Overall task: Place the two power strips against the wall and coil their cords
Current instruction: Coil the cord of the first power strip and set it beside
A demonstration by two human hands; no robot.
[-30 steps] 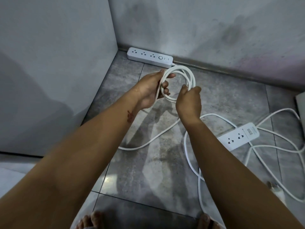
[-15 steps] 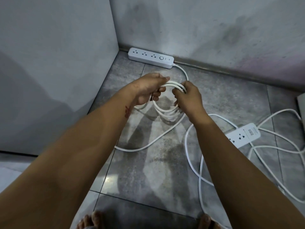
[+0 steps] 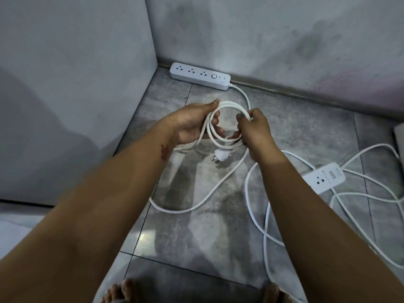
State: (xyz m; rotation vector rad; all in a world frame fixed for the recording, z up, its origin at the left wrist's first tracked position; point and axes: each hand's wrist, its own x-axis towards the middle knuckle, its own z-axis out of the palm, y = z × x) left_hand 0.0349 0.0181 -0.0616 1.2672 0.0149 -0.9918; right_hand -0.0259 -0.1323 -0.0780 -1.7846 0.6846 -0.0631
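Fingers (image 3: 215,121) of left hand (image 3: 192,125) curled round coil (image 3: 227,105), bunching loops; right hand (image 3: 255,130) pinching opposite side to shape ring. Plug (image 3: 219,158) just below. Strip (image 3: 200,76) beyond fingers, flush against wall (image 3: 262,40); second strip (image 3: 323,178) rightward on floor (image 3: 196,237), cord uncoiled.

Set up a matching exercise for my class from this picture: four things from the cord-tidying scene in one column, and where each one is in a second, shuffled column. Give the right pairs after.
Things
1. power strip with round button
2. power strip with grey label
3. cord coil
4. plug

Places
A. out on the floor tiles at the right, among loose cord
B. just below the coil, prongs showing
C. against the wall, near the corner
D. gripped by the left hand and the right hand

Pairs: 1-C, 2-A, 3-D, 4-B
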